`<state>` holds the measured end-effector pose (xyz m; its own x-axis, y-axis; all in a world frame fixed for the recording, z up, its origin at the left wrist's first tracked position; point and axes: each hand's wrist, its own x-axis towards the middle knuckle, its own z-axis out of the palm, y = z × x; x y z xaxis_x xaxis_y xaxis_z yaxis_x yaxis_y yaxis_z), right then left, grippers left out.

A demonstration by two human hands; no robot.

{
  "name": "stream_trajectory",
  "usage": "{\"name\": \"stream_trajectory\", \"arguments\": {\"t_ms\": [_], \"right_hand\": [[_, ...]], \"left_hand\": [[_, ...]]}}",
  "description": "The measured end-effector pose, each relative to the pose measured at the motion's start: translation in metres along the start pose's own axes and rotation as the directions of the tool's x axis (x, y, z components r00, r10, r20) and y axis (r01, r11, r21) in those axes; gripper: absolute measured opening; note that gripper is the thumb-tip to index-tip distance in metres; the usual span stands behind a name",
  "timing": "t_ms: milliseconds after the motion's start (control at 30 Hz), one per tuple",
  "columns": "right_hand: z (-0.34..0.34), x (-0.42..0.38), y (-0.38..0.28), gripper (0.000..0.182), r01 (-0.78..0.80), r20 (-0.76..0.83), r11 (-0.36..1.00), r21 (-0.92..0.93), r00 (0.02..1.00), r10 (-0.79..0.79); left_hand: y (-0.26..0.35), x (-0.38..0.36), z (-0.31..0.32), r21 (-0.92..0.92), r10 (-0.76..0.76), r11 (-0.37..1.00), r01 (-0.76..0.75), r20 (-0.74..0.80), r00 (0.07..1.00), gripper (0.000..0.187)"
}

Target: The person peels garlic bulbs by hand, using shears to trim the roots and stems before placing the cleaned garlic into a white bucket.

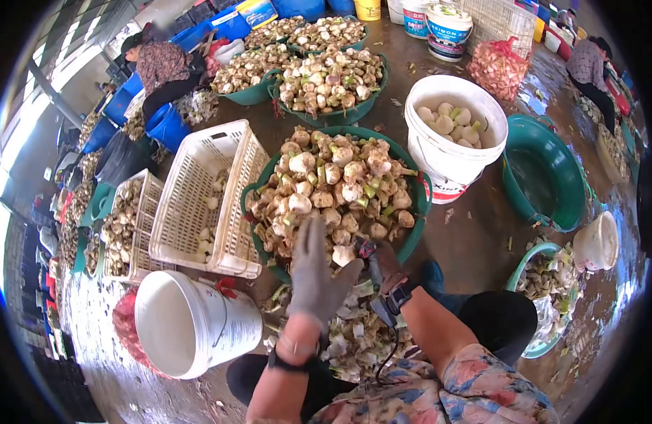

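Observation:
A green tub [419, 212] heaped with soil-stained garlic bulbs [333, 169] stands in front of me. My left hand [317, 275], in a grey glove, reaches over the near edge of the heap with its fingers stretched out, close to the front bulbs. Nothing shows in its grasp. My right hand [388, 270], also gloved, is closed around a small dark hand tool [366, 249] at the tub's near rim. Most of the tool is hidden by the fingers. Below both hands lies a pile of husks and trimmings [361, 336].
A white bucket [456, 157] at the right holds cleaned bulbs. At the left are a white plastic crate [188, 244] and a tipped white bucket [220, 325]. More full tubs [329, 106] stand ahead. A green basin [541, 173] lies right. Seated people [167, 67] are farther off.

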<state>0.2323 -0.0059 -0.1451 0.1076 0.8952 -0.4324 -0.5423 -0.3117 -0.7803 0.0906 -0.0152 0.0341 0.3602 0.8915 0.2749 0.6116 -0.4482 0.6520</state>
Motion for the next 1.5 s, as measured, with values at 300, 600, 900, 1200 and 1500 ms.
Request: {"name": "stream_trajectory", "arguments": {"t_ms": [300, 600, 900, 1200, 1500], "right_hand": [[0.010, -0.065, -0.027, 0.028, 0.514, 0.346, 0.735, -0.441, 0.854, -0.390], [0.029, -0.098, -0.037, 0.024, 0.138, 0.299, 0.967, -0.214, 0.952, -0.069], [0.021, -0.102, -0.030, 0.024, 0.382, 0.385, 0.692, -0.612, 0.909, -0.161], [0.023, -0.116, -0.008, 0.026, 0.429, 0.180, 0.628, -0.649, 0.889, -0.420], [0.011, -0.109, 0.009, 0.023, 0.309, 0.337, 0.933, -0.184, 0.911, -0.235]], "left_hand": [[-0.041, -0.038, 0.033, -0.103, -0.189, 0.970, 0.220, 0.248, 0.950, 0.069], [-0.052, -0.070, 0.027, -0.489, -0.293, 0.773, 0.404, 0.290, 0.911, 0.063], [-0.033, -0.092, 0.009, -0.662, -0.341, 0.603, 0.446, 0.292, 0.894, 0.049], [-0.026, -0.101, 0.025, -0.774, -0.558, 0.362, 0.520, 0.267, 0.786, 0.045], [-0.058, -0.096, 0.033, -0.848, -0.457, 0.262, 0.462, 0.312, 0.833, 0.055]]}}
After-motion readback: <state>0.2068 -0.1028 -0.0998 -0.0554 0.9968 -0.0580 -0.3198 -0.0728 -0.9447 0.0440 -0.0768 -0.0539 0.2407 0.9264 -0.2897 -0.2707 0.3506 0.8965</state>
